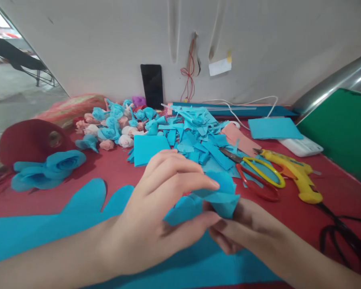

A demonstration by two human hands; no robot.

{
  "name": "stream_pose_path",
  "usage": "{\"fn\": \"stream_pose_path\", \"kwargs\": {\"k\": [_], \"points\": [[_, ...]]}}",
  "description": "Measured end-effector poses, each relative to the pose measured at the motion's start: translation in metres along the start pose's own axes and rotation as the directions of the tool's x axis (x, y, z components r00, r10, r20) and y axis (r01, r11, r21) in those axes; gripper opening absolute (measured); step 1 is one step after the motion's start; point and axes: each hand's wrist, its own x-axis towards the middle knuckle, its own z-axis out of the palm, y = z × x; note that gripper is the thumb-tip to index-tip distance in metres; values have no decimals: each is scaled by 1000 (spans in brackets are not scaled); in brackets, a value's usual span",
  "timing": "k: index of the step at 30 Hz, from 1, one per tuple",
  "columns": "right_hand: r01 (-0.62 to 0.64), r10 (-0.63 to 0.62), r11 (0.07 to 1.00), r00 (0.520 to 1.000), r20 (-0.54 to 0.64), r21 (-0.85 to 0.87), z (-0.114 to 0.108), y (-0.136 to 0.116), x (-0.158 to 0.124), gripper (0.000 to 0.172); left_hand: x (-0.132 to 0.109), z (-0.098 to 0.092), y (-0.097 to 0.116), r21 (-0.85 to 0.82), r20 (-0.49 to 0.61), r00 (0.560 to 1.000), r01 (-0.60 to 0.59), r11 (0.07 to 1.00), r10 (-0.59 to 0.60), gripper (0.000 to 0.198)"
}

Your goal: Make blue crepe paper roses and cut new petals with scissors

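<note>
A piece of blue crepe paper point(224, 202), curled into a loose, cup-like shape, is between my two hands. My right hand point(246, 224) pinches it low down, partly hidden behind the paper. My left hand point(165, 200) curves around it from the left, forefinger at its upper edge and thumb at its base beside my right thumb. Under my hands lies a large blue sheet point(180, 265) with rounded petal shapes point(88, 196) at its far edge. Just beyond my left fingers is a blue paper square point(150, 146).
Paper roses point(111, 122) and a roll of dark red material point(30, 140) lie left of the blue scraps point(198, 128). Larger blue flowers point(48, 170) sit nearer. Scissors point(252, 168), a yellow glue gun point(297, 172) with a black cord and a green board point(343, 136) are at right. A phone point(152, 86) leans on the wall.
</note>
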Motion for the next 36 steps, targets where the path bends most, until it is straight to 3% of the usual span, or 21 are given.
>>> {"fn": "stream_pose_path", "kwargs": {"k": [7,14,18,22,36], "points": [[-109,106,993,991,82,41,3,4,-3,13,-1,0,-1,52,-18,1000,-11,999,12,11],[-148,130,984,976,173,99,4,0,-6,29,-1,-6,-4,81,1,999,-45,996,45,14],[-213,184,969,961,207,126,5,-1,-5,39,-1,-7,-4,93,-56,998,-24,995,30,16],[-264,220,945,950,222,193,6,1,-6,35,-1,-5,-3,102,-74,997,-1,995,9,14],[-243,142,896,950,278,371,1,10,-11,21,-2,-10,-7,221,-46,995,-73,972,86,9]]}}
